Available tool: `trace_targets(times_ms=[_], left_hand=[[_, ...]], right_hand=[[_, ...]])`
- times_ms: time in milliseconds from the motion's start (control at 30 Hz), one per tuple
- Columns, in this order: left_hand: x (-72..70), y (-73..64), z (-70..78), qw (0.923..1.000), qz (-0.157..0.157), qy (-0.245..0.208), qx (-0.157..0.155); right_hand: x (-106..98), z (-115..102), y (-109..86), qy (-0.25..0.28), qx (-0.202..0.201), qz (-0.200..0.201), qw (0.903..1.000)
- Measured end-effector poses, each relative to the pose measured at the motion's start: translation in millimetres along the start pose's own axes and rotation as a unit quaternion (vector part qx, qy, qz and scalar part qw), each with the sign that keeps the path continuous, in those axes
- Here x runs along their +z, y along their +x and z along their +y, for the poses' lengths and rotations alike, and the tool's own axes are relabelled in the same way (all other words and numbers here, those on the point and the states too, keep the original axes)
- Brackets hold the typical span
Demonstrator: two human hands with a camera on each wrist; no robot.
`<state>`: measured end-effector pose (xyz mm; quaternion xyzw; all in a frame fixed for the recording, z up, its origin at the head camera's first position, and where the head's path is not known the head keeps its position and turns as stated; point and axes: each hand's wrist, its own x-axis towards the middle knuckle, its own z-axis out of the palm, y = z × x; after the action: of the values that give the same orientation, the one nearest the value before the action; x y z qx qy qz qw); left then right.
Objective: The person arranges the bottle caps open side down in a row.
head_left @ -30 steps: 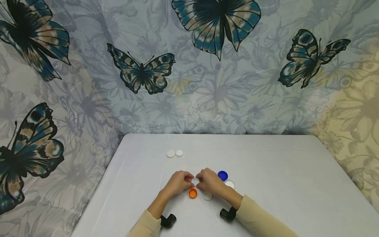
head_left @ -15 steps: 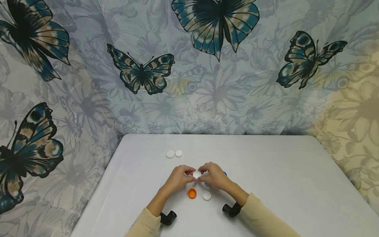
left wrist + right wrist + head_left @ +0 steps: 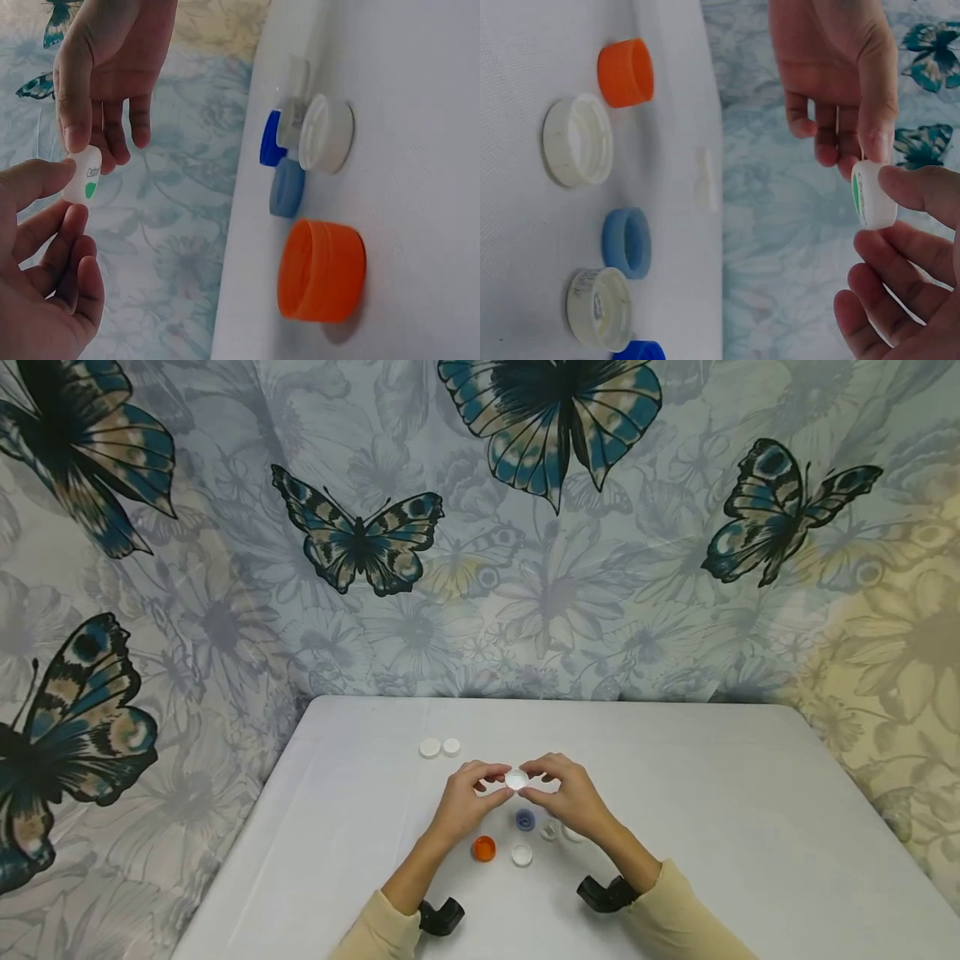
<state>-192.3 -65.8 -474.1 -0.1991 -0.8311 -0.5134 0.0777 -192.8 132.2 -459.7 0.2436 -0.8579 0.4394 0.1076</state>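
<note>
A white bottle cap [image 3: 516, 779] is held up above the table between both hands. My left hand [image 3: 467, 795] pinches it from the left with thumb and fingertips, and my right hand [image 3: 572, 793] pinches the opposite side. In the left wrist view, green and dark printing shows on the cap's [image 3: 84, 177] face. Below the hands stand an orange cap [image 3: 483, 848], a light blue cap [image 3: 525, 819] and a white cap [image 3: 521, 856]. Another whitish cap [image 3: 600, 309] with dark marks and a dark blue cap [image 3: 641, 351] lie farther along in the right wrist view.
Two white caps [image 3: 430, 747] lie side by side toward the table's back left. One more white cap [image 3: 573, 833] is partly covered by my right wrist. The white-covered table [image 3: 675, 760] ends at a butterfly-print backdrop [image 3: 555, 610]. Black wrist cameras [image 3: 442, 917] hang under both wrists.
Both hands have moved away from me and slightly right, carrying the white bottle cap up over the table. The light blue cap has come into view, while my right hand now hides the dark blue one.
</note>
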Motion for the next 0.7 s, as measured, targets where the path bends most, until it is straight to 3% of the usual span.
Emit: trace_targets(times_ms=[333,700], left_hand=[[3.2,-4.8,12.7,0.9995,-0.002,-0.030,-0.005],[4.1,-6.4,13.7,0.9998,0.006,-0.017,0.003]], right_hand=[[-11,-5,-10.0,0.012,-0.018,0.017,0.9996],[-4,-3,-12.1,0.025,-0.040,0.053,0.9975]])
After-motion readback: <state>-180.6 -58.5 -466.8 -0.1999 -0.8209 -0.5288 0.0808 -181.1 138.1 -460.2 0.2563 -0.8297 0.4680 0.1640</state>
